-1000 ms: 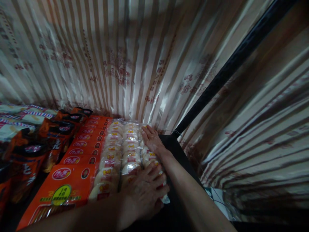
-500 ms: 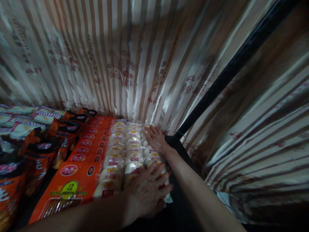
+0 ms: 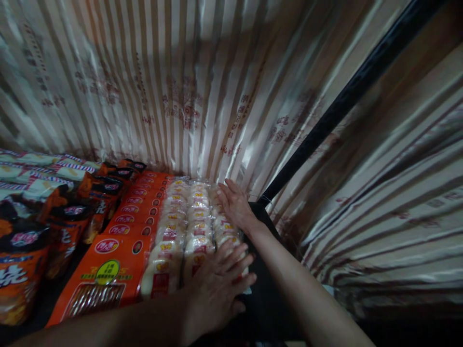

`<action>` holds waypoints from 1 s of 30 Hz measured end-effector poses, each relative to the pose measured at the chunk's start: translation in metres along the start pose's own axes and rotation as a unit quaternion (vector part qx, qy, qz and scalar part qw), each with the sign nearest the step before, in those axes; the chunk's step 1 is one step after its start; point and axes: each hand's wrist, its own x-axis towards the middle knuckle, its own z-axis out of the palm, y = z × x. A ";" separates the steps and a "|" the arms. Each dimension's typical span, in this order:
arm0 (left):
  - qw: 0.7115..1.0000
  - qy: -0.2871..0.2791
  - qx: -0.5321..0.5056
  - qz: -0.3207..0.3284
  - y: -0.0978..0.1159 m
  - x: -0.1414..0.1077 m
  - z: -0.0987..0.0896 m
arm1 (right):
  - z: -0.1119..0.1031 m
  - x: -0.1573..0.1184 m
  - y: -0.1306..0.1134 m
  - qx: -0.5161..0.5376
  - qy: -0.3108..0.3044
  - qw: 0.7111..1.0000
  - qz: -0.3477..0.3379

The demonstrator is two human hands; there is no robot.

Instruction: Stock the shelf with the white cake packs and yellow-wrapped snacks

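Observation:
Clear-wrapped pale round pastries with yellow and red labels stand in three rows: the left row [image 3: 167, 248], the middle row [image 3: 198, 226] and the right row [image 3: 226, 231]. My left hand [image 3: 220, 284] lies over the near end of the right row, fingers spread, covering part of the packs. At the far end of that same row, my right hand [image 3: 235, 205] rests along the outer side with its fingers stretched out. Neither hand wraps round a pack. Whether the left palm presses on the wrappers is hard to make out.
Orange snack packs [image 3: 108, 270] overlap in a row to the left. Beyond them are black-and-orange bags [image 3: 23, 270] and white striped packs [image 3: 39, 185]. A striped curtain [image 3: 202, 96] hangs behind, and a black pole [image 3: 325, 123] slants at the black shelf's [image 3: 267, 289] right corner.
My right hand has tipped from lying across the pack tops towards the row's outer side. My left hand stays over the near end. The view has shifted slightly.

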 end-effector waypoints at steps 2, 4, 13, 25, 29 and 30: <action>1.000 0.006 0.022 -0.007 0.008 -0.011 0.000 | 0.000 -0.012 -0.005 0.002 -0.003 0.999 -0.037; 0.999 0.000 0.034 -0.003 0.013 -0.025 0.000 | 0.000 -0.027 -0.012 0.020 -0.009 0.997 -0.077; 0.985 0.043 0.137 -0.096 0.035 -0.088 0.011 | 0.007 -0.090 -0.069 0.132 -0.038 0.984 -0.110; 0.935 0.075 0.187 -0.291 0.052 -0.117 0.014 | 0.036 -0.132 -0.095 0.119 -0.029 0.989 -0.083; 0.938 0.045 0.183 -0.291 0.047 -0.121 0.020 | 0.041 -0.136 -0.095 0.123 -0.018 0.989 -0.086; 0.939 0.039 0.181 -0.291 0.046 -0.121 0.021 | 0.041 -0.137 -0.095 0.122 -0.016 0.989 -0.087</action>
